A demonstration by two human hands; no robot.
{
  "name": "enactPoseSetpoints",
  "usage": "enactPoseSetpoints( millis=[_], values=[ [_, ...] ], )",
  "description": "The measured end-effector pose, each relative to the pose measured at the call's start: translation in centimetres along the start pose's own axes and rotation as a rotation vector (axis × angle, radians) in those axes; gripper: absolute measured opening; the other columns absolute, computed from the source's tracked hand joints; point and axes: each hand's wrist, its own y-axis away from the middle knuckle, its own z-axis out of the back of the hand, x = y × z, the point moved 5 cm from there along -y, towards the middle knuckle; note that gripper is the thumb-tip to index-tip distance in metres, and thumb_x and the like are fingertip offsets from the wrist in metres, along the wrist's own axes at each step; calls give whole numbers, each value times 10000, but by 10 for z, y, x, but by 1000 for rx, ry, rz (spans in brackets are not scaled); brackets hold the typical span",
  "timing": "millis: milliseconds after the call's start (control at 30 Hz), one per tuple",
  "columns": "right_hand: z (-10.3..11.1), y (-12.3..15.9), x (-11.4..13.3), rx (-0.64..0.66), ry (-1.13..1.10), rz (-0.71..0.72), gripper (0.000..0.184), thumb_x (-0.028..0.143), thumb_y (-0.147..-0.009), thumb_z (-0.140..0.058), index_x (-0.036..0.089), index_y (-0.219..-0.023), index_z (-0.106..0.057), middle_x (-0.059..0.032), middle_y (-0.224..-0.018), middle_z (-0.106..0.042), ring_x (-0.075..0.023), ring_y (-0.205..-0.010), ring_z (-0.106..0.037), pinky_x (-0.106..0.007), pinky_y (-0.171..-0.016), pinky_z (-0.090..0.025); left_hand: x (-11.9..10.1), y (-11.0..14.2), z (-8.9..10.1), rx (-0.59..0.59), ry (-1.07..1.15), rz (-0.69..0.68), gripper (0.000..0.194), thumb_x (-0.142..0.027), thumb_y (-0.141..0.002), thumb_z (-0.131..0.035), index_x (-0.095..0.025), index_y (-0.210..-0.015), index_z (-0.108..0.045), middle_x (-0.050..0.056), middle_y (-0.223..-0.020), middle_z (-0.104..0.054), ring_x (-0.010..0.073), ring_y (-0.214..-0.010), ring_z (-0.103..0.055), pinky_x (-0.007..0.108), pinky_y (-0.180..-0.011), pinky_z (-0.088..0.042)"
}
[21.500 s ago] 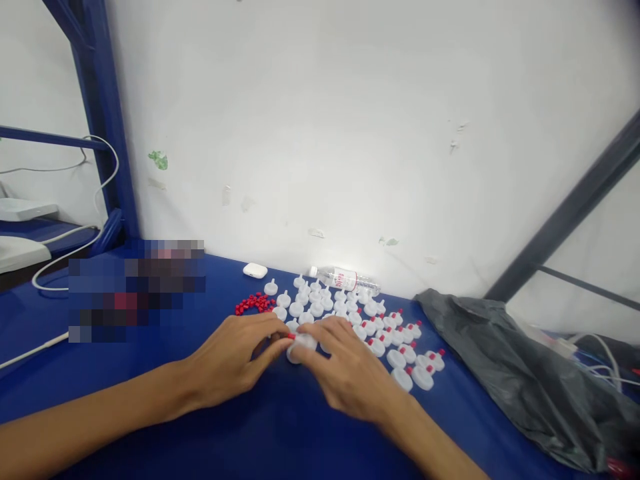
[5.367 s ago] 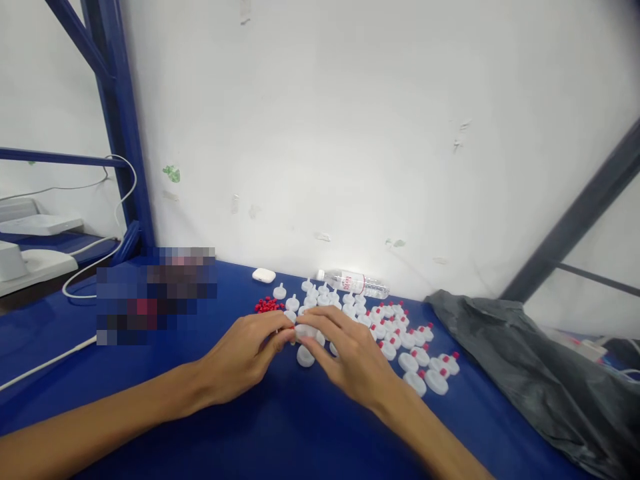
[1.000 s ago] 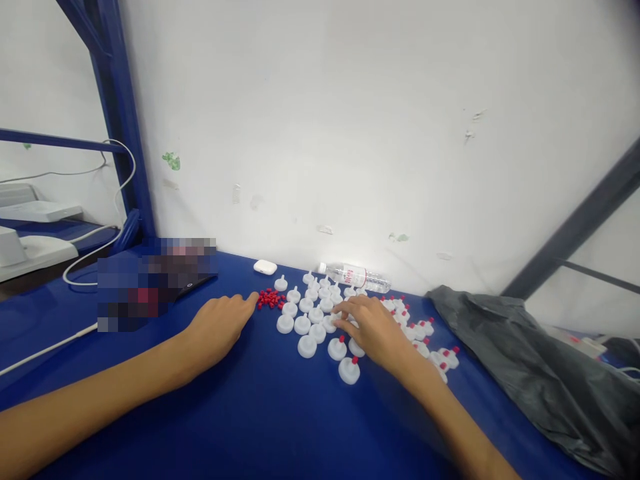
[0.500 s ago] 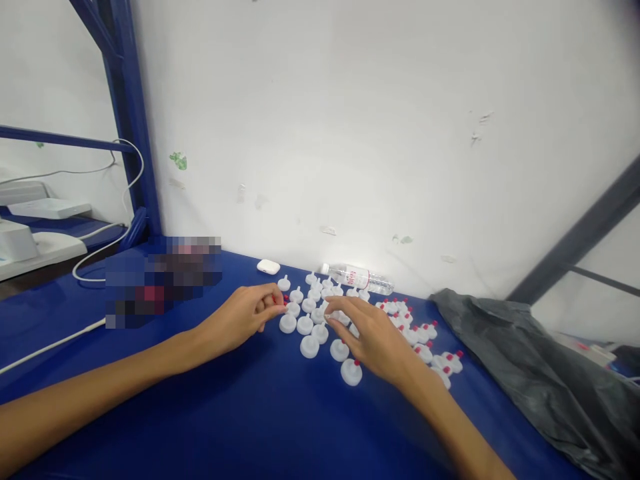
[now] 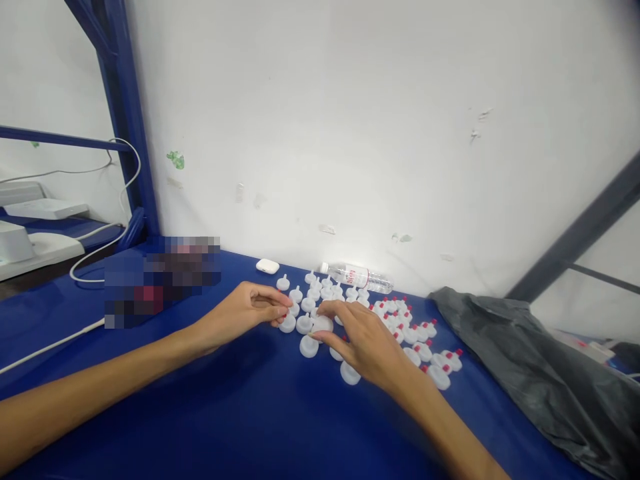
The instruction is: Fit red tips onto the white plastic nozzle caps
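Note:
My left hand [image 5: 255, 308] is closed in a pinch on a small red tip cap [image 5: 284, 316], which mostly hides behind the fingertips. To its right, my right hand [image 5: 363, 337] grips a white round nozzle cap [image 5: 323, 325] between thumb and fingers, its disc side turned partly toward me. The hands are a short gap apart. Below and behind them stand several white nozzle caps [image 5: 309, 346] with bare spouts. Right of my right hand are several more nozzle caps [image 5: 439, 377] with red tips on their spouts. The pile of loose red tips is hidden behind my left hand.
A clear plastic bottle [image 5: 357, 277] lies against the wall behind the caps, with a white earbud case [image 5: 267, 266] to its left. Dark grey cloth or plastic [image 5: 505, 360] covers the right side of the blue surface [image 5: 240, 420]. A white cable [image 5: 75, 270] runs at left.
My left hand went to the red pile, pinched a tip and came right toward the other hand. My right hand took up a bare white nozzle cap and moved slightly left.

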Motion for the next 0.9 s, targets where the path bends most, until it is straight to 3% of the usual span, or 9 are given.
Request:
enactPoseSetpoints(
  millis=[100, 233, 367, 500, 600, 767, 900],
  values=[
    [1, 0, 4, -5, 25, 19, 166, 339, -1180, -745, 316, -1343, -721, -84, -1182, -892, -341, -986, -874, -499, -925, -726, -2, 3, -4, 23, 39, 21, 539, -624, -852, -853, -183, -1162, -865, 104, -980, -902, 284, -910, -842, 443, -902, -692],
    [1, 0, 6, -23, 69, 64, 177, 372, -1178, -783, 263, -1310, -737, -78, -1160, -892, -294, -954, -860, -441, -920, -710, -5, 5, -10, 39, -38, 2, 469, -605, -874, -798, -195, -1093, -857, 65, -934, -863, 241, -802, -764, 379, -776, -623],
    [-1, 1, 3, -32, 87, 89, 208, 431, -1227, -699, 248, -1303, -760, -68, -1139, -878, -278, -980, -849, -439, -928, -701, -8, 11, -19, 84, -202, -51, 314, -539, -934, -812, -243, -989, -900, 10, -854, -799, 210, -762, -641, 345, -730, -511],
    [-2, 2, 0, -18, 91, 84, 216, 450, -1231, -694, 266, -1289, -791, -64, -1133, -877, -270, -990, -843, -435, -960, -690, -3, 20, -31, 179, -291, -97, 205, -477, -869, -940, -290, -949, -910, -7, -907, -813, 217, -815, -659, 329, -755, -513],
    [-1, 1, 3, -8, 83, 88, 199, 444, -1207, -741, 270, -1288, -794, -61, -1145, -881, -278, -982, -839, -448, -976, -689, 1, 21, -36, 203, -311, -147, 125, -410, -934, -896, -287, -916, -886, -8, -918, -818, 208, -813, -684, 312, -749, -522],
    [0, 1, 6, -11, 75, 99, 167, 416, -1172, -792, 298, -1290, -788, -53, -1134, -893, -322, -1019, -836, -527, -1050, -671, -4, 19, -32, 120, -296, -274, 239, -471, -1111, -778, -266, -1016, -857, -25, -884, -830, 155, -655, -611, 281, -675, -518],
    [-4, 0, 6, -8, 39, 108, 245, 447, -1145, -838, 278, -1300, -756, -53, -1157, -902, -315, -987, -861, -586, -1156, -631, -11, 24, -26, 1, -294, -404, 264, -504, -1156, -758, -271, -1126, -878, -4, -917, -834, 151, -656, -623, 262, -628, -523]
  ],
)
